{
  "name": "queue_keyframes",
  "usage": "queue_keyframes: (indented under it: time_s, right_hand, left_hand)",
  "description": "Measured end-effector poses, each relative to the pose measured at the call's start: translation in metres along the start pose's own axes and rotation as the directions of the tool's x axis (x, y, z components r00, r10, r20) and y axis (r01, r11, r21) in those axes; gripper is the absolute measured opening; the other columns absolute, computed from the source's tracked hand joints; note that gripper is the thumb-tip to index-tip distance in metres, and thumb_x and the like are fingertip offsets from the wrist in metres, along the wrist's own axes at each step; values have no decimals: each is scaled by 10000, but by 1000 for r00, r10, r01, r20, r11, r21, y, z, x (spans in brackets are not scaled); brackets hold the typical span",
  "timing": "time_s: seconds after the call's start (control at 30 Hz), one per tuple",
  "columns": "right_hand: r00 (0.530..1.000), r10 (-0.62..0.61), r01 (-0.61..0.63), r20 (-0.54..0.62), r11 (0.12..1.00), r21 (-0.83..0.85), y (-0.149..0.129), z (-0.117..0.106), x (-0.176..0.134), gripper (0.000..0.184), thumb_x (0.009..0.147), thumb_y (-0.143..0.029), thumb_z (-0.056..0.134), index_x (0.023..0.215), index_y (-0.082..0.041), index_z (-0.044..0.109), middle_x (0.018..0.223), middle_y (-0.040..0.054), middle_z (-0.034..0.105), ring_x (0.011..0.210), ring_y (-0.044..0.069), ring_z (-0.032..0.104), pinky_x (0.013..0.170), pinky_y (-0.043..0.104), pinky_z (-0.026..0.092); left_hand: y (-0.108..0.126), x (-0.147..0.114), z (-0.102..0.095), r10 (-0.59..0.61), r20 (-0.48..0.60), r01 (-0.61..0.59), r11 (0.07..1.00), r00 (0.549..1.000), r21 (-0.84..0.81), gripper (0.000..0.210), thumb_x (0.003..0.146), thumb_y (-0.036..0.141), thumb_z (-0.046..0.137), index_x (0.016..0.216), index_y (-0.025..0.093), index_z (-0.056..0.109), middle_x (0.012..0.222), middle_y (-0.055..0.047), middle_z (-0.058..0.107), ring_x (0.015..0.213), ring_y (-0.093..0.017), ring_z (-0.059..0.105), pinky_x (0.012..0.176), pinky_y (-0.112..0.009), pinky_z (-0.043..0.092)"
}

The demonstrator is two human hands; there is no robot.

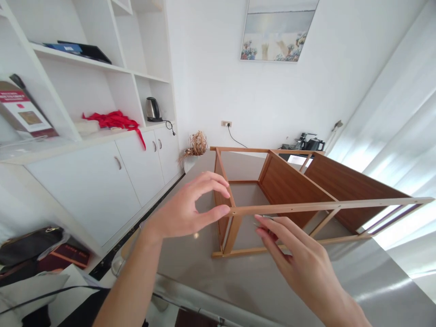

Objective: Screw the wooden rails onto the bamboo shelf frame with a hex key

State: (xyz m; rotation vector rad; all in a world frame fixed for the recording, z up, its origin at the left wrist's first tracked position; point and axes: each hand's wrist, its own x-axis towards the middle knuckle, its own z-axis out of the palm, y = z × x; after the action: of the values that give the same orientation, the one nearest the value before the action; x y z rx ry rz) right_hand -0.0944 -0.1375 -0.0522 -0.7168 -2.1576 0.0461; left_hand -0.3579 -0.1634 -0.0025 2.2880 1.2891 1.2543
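A wooden shelf rack [286,208] with brown panels lies on its side on a grey table [190,268]. My left hand [190,209] is at its near left corner, thumb and fingers curved apart with nothing between them. The thumb tip is beside the end of the upper rail, near a small hole or screw head; whether it touches the wood I cannot tell. Just below that rail, my right hand [296,250] pinches a small, thin metal piece [267,217] between thumb and fingers. Most of this piece is hidden, so its kind is unclear.
White cabinets [91,181] with open shelves line the left wall, holding a kettle [153,109] and red cloth [114,120]. A dried plant [197,144] stands beyond the table. At the back right are black appliances [311,143]; a white curtain [402,122] hangs on the right.
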Motion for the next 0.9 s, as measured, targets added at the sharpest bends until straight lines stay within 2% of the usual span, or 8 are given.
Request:
queue_keyframes:
  time_s: [0.1, 0.23, 0.37, 0.5, 0.73, 0.9]
  right_hand:
    - [1000, 19, -19, 4, 999, 46, -6, 3, 11, 177, 953, -244, 577, 1116, -263, 643, 924, 21, 670, 721, 100, 657, 594, 154, 568]
    - [1000, -14, 13, 12, 997, 82, -11, 4, 20, 105, 919, -193, 616, 1003, -254, 634, 866, 10, 662, 692, 100, 649, 609, 158, 566]
    - [996, -87, 84, 17, 988, 130, -15, 7, 30, 133, 890, -119, 627, 979, -216, 644, 855, 17, 667, 689, 103, 653, 622, 169, 549]
    - [988, -156, 152, 12, 976, 155, -16, 14, 36, 180, 855, -72, 655, 993, -188, 657, 830, 16, 667, 678, 96, 649, 624, 160, 536]
    - [987, -162, 160, -2, 974, 159, -16, 23, 40, 236, 835, -43, 673, 1029, -178, 683, 928, 36, 708, 833, 130, 692, 755, 182, 564]
    - [989, -147, 148, -18, 979, 137, -13, 25, 40, 172, 855, -75, 672, 992, -177, 689, 903, 21, 710, 794, 112, 689, 741, 166, 558]
  left_hand:
    - [6, 20, -14, 19, 220, -30, 998, 975, 49, 269, 820, 396, 711, 1062, 282, 683, 1338, -37, 567, 1264, -293, 531, 972, -435, 521]
    - [2, 26, -11, -8, 311, -30, 992, 950, 119, 397, 754, 417, 777, 1118, 302, 667, 1401, -17, 549, 1326, -297, 495, 1060, -456, 454]
    - [-5, 31, -10, -24, 370, -28, 990, 929, 136, 353, 795, 363, 755, 1126, 279, 668, 1339, -20, 616, 1327, -250, 505, 1092, -370, 410]
    - [-12, 35, -12, 2, 399, -54, 992, 917, 118, 340, 802, 384, 751, 1119, 283, 686, 1284, -9, 656, 1313, -229, 519, 1079, -326, 402]
    - [-15, 40, -10, 71, 388, -102, 993, 919, 61, 302, 785, 341, 770, 1063, 240, 707, 1215, -43, 679, 1213, -220, 586, 1025, -310, 439]
    - [-24, 44, -15, 120, 425, -123, 992, 897, -22, 460, 726, 368, 823, 1147, 251, 678, 1243, -56, 668, 1217, -224, 588, 1029, -325, 454]
